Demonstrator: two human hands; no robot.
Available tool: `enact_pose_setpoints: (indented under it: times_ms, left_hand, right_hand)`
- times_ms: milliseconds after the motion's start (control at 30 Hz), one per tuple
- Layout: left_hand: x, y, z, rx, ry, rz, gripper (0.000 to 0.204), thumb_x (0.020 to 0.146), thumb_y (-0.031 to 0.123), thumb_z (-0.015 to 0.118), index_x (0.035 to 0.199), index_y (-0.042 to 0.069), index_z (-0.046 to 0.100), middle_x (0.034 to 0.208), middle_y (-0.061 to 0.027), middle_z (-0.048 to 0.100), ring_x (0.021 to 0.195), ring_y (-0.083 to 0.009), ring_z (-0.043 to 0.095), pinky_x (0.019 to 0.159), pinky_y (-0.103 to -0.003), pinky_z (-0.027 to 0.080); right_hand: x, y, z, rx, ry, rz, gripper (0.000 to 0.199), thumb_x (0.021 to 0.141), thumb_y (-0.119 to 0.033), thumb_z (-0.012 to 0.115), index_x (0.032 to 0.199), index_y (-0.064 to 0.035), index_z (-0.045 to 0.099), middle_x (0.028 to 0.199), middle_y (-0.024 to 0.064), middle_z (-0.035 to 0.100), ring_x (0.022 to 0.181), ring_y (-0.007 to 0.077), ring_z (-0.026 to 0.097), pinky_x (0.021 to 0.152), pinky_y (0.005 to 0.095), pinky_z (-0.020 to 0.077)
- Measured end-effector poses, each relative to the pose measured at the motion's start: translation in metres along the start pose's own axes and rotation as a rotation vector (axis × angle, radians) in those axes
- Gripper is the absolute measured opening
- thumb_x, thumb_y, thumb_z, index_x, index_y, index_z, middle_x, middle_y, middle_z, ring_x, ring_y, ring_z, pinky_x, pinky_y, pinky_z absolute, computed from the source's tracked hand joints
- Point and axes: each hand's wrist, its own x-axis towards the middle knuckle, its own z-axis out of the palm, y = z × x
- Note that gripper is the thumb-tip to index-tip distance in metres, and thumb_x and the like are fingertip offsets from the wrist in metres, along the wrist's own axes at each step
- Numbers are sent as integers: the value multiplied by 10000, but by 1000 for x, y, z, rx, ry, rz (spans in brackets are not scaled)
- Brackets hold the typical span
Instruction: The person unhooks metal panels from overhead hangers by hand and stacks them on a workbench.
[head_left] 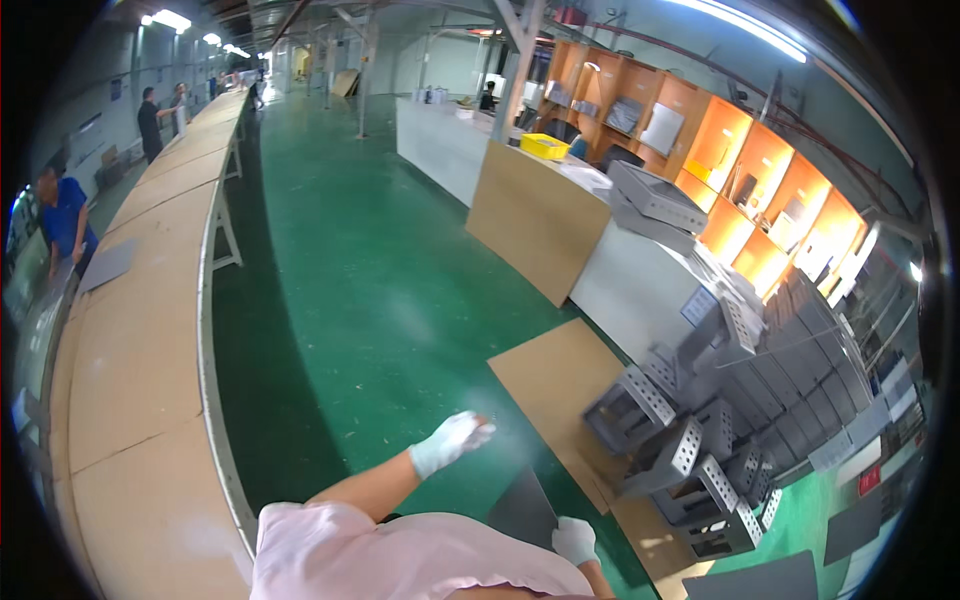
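My left hand (453, 444), in a white glove, is held out in front of me above the green floor. Its fingers are curled, and a small brownish spot shows at their tips; whether it is a bare fingertip or something held, I cannot make out. Lower and to the right, my right hand (575, 541), gloved in white too, is closed at the edge of a dark grey sheet (524, 503). The sheet hangs beside my body, and its lower part is hidden behind my pink top.
A long table (140, 350) topped with brown board runs along my left, with a grey sheet (109, 264) on it and a person in blue (68, 215) behind. Rightward lie brown board (560, 390), grey perforated stools (630, 405) and a counter (625, 290) bearing a yellow basket (543, 146).
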Motion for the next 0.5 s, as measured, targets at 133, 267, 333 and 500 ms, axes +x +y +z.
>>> enact_pose_setpoints:
  times_ms: [133,267,333,500]
  left_hand:
    - [-70,-34,-133,-256,323,-278,382,914,321,370,1193,69,440,1157,-129,570,975,-276,564,815,-378,441]
    - [-93,-67,-205,-570,510,-444,467,931,396,289,1261,72,352,1299,-162,444,1094,-358,477,882,-492,378]
    - [-96,-66,-223,-739,510,-481,590,899,461,352,1335,70,281,1364,-161,367,1137,-389,435,912,-512,358]
    - [-78,18,-192,-953,548,-414,837,808,659,412,1392,100,197,1376,-127,357,1258,-363,336,977,-528,326]
  right_hand:
    - [82,-108,-19,-68,122,-242,212,768,-252,518,772,-79,641,828,169,640,799,349,617,715,454,491]
    - [141,-219,-82,-35,260,-397,242,783,-287,512,732,-69,604,781,178,621,751,371,599,687,469,472]
    - [156,-276,-128,79,338,-454,271,780,-297,531,701,-42,574,730,190,602,713,392,575,661,483,452]
    - [125,-368,-234,428,402,-514,226,778,-209,619,723,1,556,654,147,565,593,239,529,565,356,430]
